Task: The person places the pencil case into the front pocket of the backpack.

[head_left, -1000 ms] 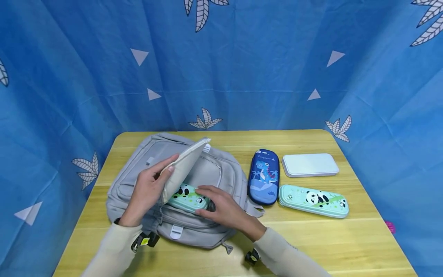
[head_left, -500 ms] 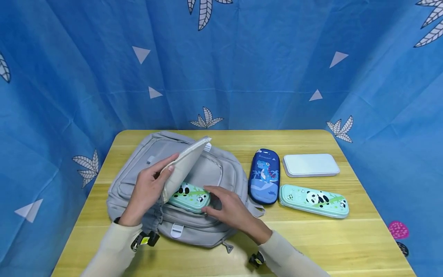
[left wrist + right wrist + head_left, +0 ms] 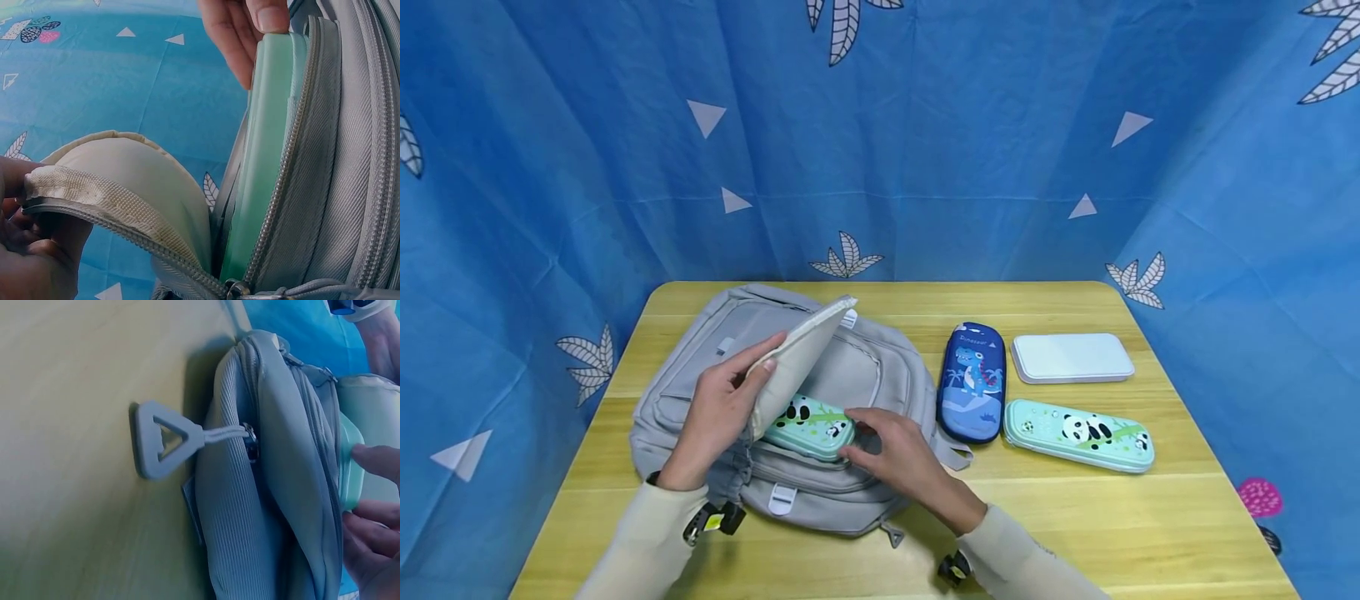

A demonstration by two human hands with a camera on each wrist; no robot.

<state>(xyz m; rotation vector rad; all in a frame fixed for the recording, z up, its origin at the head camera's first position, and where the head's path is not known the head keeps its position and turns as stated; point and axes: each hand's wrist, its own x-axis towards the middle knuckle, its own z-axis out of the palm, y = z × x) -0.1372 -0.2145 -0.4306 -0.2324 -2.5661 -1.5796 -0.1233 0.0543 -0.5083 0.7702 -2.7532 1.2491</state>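
A grey backpack (image 3: pixel 893 367) lies on its back on the table, its front pocket unzipped. My left hand (image 3: pixel 718 417) pinches the edge of the pocket's flap (image 3: pixel 801 358), holding it raised with the cream lining showing. Inside the pocket sits a mint-green panda pencil case (image 3: pixel 816 429), its left end hidden behind the flap. My right hand (image 3: pixel 906 458) has thumb and fingers at the case's right end, one on each side. In the left wrist view, the case's green side (image 3: pixel 265 144) stands between the raised flap and the zipper.
Right of the backpack lie a dark blue dinosaur pencil case (image 3: pixel 973 383), a white pencil case (image 3: pixel 1073 357) and a second mint panda pencil case (image 3: pixel 1078 435). A triangular zipper pull (image 3: pixel 162 440) hangs off the bag onto the wooden table (image 3: pixel 1075 533). Blue curtain surrounds it.
My right hand has drawn back slightly to the right, from over the pencil case's top to its end. The left hand and raised flap stay where they were.
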